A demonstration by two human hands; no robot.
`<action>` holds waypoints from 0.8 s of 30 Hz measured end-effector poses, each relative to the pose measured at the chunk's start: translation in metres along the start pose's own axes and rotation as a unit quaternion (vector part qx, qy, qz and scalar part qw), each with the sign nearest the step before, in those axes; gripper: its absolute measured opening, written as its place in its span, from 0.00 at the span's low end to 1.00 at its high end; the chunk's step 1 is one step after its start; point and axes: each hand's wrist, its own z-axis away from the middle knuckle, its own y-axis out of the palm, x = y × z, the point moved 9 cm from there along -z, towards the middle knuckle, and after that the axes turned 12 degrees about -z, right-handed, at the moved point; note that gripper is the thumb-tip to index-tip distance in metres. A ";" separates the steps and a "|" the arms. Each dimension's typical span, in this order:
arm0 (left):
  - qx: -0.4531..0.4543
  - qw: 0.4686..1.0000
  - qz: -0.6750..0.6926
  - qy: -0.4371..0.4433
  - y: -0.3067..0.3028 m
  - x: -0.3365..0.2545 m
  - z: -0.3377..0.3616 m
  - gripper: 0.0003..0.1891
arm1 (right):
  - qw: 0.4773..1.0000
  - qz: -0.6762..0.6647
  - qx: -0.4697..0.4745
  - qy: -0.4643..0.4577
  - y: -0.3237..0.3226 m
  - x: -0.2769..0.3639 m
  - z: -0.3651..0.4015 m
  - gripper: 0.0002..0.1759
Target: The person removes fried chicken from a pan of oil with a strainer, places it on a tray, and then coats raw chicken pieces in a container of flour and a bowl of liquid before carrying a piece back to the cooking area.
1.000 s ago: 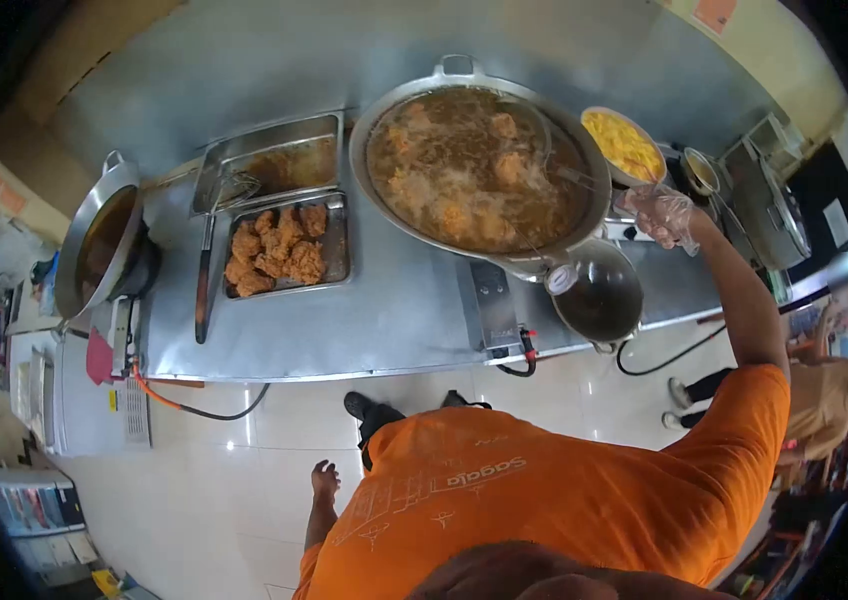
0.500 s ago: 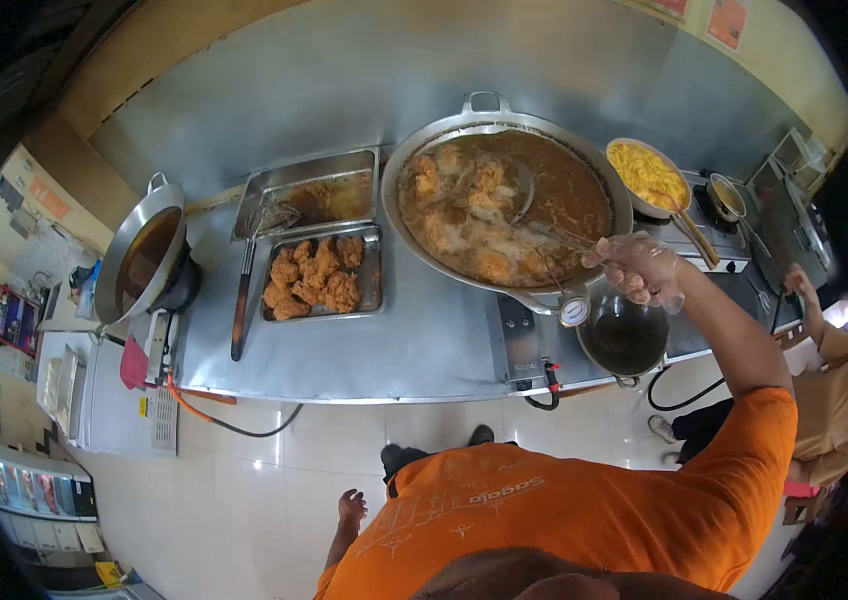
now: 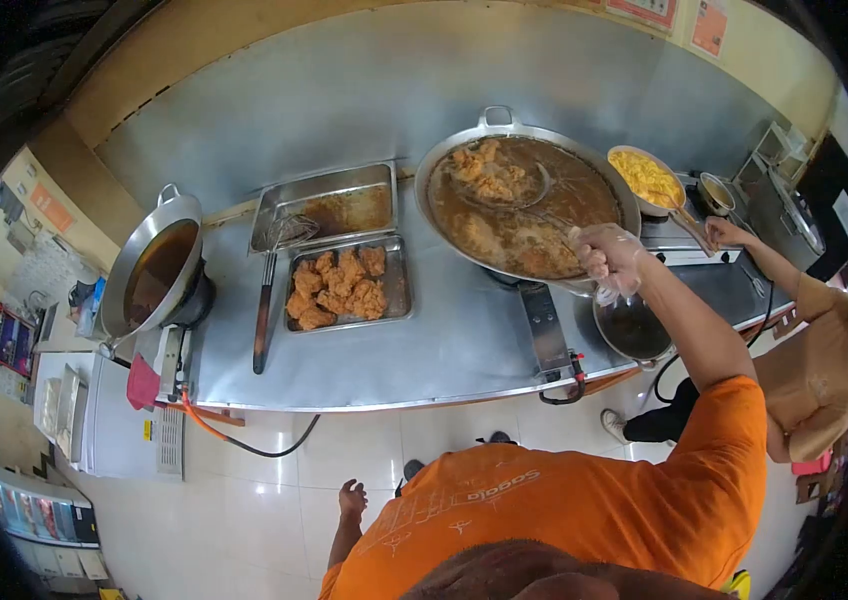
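My right hand [image 3: 612,258], in a clear plastic glove, is closed on the handle of a skimmer [image 3: 548,188]. The skimmer's head is in the brown oil of a large wok [image 3: 428,205], beneath pieces of frying chicken [image 3: 492,176] at the far left side. More pieces, blurred by bubbling oil, lie nearer me. My left hand [image 3: 352,498] hangs low by my side, away from the counter, fingers apart and holding nothing.
Left of the wok are a tray of fried chicken [image 3: 342,288], an oily tray [image 3: 349,208] and a wire strainer [image 3: 264,310]. Another wok [image 3: 149,265] stands far left. Rightward are a dark pot [image 3: 634,330], a pan of yellow food [image 3: 644,178] and a co-worker's hand [image 3: 729,234].
My right hand has shifted the skimmer, and chicken now clusters at the wok's far left side. The co-worker's hand has moved to the yellow-food pan's handle. The camera view has shifted.
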 end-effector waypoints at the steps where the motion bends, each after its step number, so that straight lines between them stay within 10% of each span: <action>1: 0.001 0.999 0.030 -0.015 -0.005 0.010 -0.005 0.23 | 1.000 -0.030 0.002 -0.003 0.004 -0.003 -0.006 0.07; 7: -0.006 0.992 -0.129 0.009 -0.038 0.087 -0.030 0.22 | 0.996 -0.062 -0.004 -0.059 0.021 -0.010 0.018 0.03; 9: -0.093 0.756 -0.504 0.406 -0.025 0.049 -0.003 0.21 | 0.995 -0.071 -0.003 -0.072 0.025 -0.017 0.037 0.02; 10: -0.025 0.930 -0.318 0.184 -0.043 0.083 -0.035 0.21 | 0.993 -0.087 0.000 -0.078 0.023 -0.020 0.045 0.02; 11: -0.013 0.953 -0.280 0.117 -0.049 0.100 -0.042 0.21 | 0.991 -0.103 0.003 -0.084 0.024 -0.025 0.053 0.02; 14: -0.013 0.968 -0.244 0.049 -0.063 0.112 -0.047 0.21 | 0.987 -0.077 -0.102 -0.101 0.033 -0.035 0.102 0.04; 19: -0.020 0.999 0.019 0.036 -0.063 0.094 -0.077 0.24 | 0.982 -0.096 -0.005 -0.165 0.035 -0.035 0.074 0.04; 20: 0.064 0.905 0.393 -0.151 -0.039 0.119 -0.086 0.22 | 0.976 -0.104 0.012 -0.192 0.017 -0.038 0.053 0.05; 21: 0.093 0.987 0.128 -0.030 -0.049 0.094 -0.091 0.22 | 0.981 -0.123 0.010 -0.151 0.013 -0.039 0.039 0.05; 24: 0.152 0.983 -0.067 0.074 -0.049 0.032 -0.091 0.21 | 0.977 -0.187 0.014 -0.100 0.039 -0.051 0.061 0.07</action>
